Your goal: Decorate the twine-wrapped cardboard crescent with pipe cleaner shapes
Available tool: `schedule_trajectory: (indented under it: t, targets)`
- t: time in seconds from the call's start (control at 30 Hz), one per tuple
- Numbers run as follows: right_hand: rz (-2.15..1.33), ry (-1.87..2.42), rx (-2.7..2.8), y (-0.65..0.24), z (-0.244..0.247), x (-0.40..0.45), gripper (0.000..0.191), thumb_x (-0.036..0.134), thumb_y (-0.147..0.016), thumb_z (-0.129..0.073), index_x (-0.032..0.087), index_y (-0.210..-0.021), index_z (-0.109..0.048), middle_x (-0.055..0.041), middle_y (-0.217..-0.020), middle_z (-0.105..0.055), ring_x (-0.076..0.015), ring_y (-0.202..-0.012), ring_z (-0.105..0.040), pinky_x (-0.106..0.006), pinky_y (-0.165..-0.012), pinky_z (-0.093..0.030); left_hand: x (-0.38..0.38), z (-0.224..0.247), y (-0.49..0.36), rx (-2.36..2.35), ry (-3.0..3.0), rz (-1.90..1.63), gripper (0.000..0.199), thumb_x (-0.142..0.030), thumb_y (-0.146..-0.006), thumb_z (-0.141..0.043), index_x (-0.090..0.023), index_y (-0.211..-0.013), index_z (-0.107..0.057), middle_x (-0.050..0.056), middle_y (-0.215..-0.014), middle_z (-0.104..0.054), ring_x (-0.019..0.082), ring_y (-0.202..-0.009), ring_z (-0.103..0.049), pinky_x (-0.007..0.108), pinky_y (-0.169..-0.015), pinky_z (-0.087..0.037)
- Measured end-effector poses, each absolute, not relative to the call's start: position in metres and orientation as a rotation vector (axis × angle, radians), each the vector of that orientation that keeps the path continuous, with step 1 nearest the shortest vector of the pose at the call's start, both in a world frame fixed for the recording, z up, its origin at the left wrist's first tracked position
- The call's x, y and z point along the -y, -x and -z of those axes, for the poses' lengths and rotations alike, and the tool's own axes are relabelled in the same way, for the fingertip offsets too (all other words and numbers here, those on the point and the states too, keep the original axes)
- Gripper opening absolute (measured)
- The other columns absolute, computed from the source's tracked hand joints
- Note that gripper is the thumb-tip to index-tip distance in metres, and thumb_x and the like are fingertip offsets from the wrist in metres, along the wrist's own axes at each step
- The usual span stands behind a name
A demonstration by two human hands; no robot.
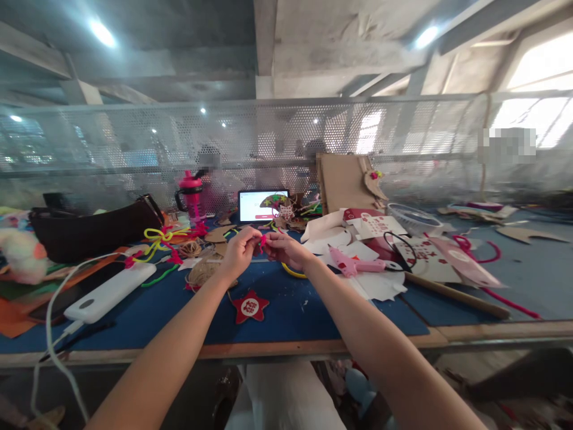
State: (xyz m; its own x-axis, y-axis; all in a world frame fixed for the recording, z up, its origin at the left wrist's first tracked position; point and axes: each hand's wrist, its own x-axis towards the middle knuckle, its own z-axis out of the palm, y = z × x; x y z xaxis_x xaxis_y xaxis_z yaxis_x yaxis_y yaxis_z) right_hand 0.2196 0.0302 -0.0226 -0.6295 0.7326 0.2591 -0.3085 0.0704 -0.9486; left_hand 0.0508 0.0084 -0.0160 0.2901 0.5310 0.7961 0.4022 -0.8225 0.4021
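Pink piece (263,241), long axis near upright, between fingers (274,240).

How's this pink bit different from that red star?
The pink bit is held between left hand and right hand; the red star lies on the table. The pink bit looks smaller than the star. The star bears a round label; the pink bit shows none.

Hot pink colours the small piece (263,242) between left hand (239,251) and right hand (286,250); below them, a red star (249,307) bears a white disc (255,308) with red characters (249,306); rightward, pink glue gun (357,263); blue tabletop (295,325).
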Motion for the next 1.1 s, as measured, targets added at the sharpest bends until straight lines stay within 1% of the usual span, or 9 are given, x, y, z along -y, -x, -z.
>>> schedule_trajectory:
  t: [0.23, 0.4, 0.53, 0.67, 0.87, 1.0, 1.1]
  targets:
    - [-1.812, 0.393, 1.559, -0.2252, 0.019, -0.03, 0.013, 0.021, -0.074, -0.061, 0.016, -0.069, -0.049, 0.0029, -0.061, -0.045, -0.0078, -0.055, -0.041, -0.021, -0.056, -0.033, -0.0062, 0.0146, -0.0497, -0.812, -2.589, -1.623, 0.016, -0.02, -0.09, -0.043, -0.018, -0.082, -0.056, 0.0, -0.07, -0.05, 0.011, -0.063, -0.049, 0.023, -0.064, -0.04]
    - [-1.851, 0.396, 1.561, -0.2265, 0.0178, -0.0273, 0.012, 0.021, -0.072, -0.061, 0.016, -0.069, -0.05, 0.0026, -0.062, -0.046, -0.008, -0.055, -0.04, -0.021, -0.055, -0.033, -0.0066, 0.0153, -0.0477, -0.862, -2.595, -1.562, 0.016, -0.024, -0.091, -0.042, -0.019, -0.084, -0.056, 0.0, -0.071, -0.052, 0.012, -0.064, -0.05, 0.024, -0.065, -0.04]
    - [-1.884, 0.356, 1.521, -0.2246, 0.0164, -0.0243, 0.008, 0.021, -0.071, -0.058, 0.016, -0.069, -0.052, 0.0022, -0.06, -0.044, -0.0085, -0.054, -0.038, -0.022, -0.053, -0.032, -0.0063, 0.0163, -0.0481, -0.865, -2.459, -1.511, 0.019, -0.031, -0.091, -0.042, -0.019, -0.084, -0.055, 0.0, -0.068, -0.054, 0.012, -0.059, -0.052, 0.024, -0.06, -0.041]
    - [-1.887, 0.374, 1.483, -0.2239, 0.0145, -0.0234, 0.008, 0.024, -0.073, -0.055, 0.016, -0.072, -0.053, 0.0017, -0.059, -0.044, -0.0096, -0.054, -0.038, -0.023, -0.052, -0.032, -0.0048, 0.0161, -0.0492, -0.83, -2.309, -1.477, 0.021, -0.036, -0.09, -0.043, -0.019, -0.087, -0.055, 0.0, -0.066, -0.055, 0.012, -0.056, -0.053, 0.023, -0.057, -0.043]
    - [-1.873, 0.383, 1.532, -0.2252, 0.0163, -0.0271, 0.008, 0.022, -0.074, -0.056, 0.016, -0.07, -0.052, 0.0022, -0.059, -0.046, -0.0084, -0.053, -0.04, -0.021, -0.052, -0.031, -0.0021, 0.0154, -0.0496, -0.799, -2.225, -1.471, 0.018, -0.037, -0.085, -0.053, -0.019, -0.084, -0.055, 0.0, -0.066, -0.056, 0.012, -0.057, -0.055, 0.023, -0.056, -0.045]
    - [-1.879, 0.403, 1.535, -0.2255, 0.0176, -0.0279, 0.008, 0.022, -0.074, -0.056, 0.016, -0.071, -0.052, 0.0026, -0.057, -0.046, -0.0082, -0.052, -0.04, -0.021, -0.051, -0.03, -0.0018, 0.0153, -0.05, -0.83, -2.209, -1.45, 0.019, -0.036, -0.086, -0.051, -0.018, -0.081, -0.055, 0.0, -0.063, -0.056, 0.013, -0.055, -0.056, 0.024, -0.054, -0.045]
    - [-1.897, 0.409, 1.497, -0.225, 0.0174, -0.027, 0.01, 0.025, -0.074, -0.055, 0.015, -0.071, -0.053, 0.0024, -0.056, -0.044, -0.0084, -0.052, -0.039, -0.022, -0.052, -0.03, -0.0019, 0.015, -0.0504, -0.869, -2.224, -1.44, 0.019, -0.036, -0.086, -0.05, -0.018, -0.082, -0.056, 0.001, -0.063, -0.058, 0.013, -0.054, -0.057, 0.024, -0.053, -0.045]
